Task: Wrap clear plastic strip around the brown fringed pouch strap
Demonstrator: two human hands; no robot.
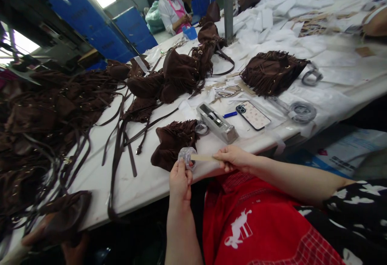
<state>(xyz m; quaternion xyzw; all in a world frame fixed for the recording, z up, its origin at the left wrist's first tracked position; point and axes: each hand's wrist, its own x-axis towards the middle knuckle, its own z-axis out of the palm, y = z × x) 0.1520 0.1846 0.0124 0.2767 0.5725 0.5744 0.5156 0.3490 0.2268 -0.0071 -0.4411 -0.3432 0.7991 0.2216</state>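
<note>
Near the table's front edge, my left hand (180, 176) grips a coil wrapped in clear plastic (182, 154) between thumb and fingers. My right hand (232, 158) pinches one end of a narrow beige strip (204, 158), whose other end reaches the coil's opening. Right behind my left hand lies a dark brown fringed bag (171, 142); whether the coil joins it, I cannot tell. A grey tape dispenser (218, 124) stands behind the strip, with a blue pen (229, 115) and a phone in a patterned case (252, 115) beside it.
Another fringed bag (273, 73) and a grey wrapped coil (302, 112) lie to the right. Brown bags and straps (45, 115) heap up on the left, where a co-worker's hand (38, 232) holds one. A person in a pink apron (178, 11) works across the table.
</note>
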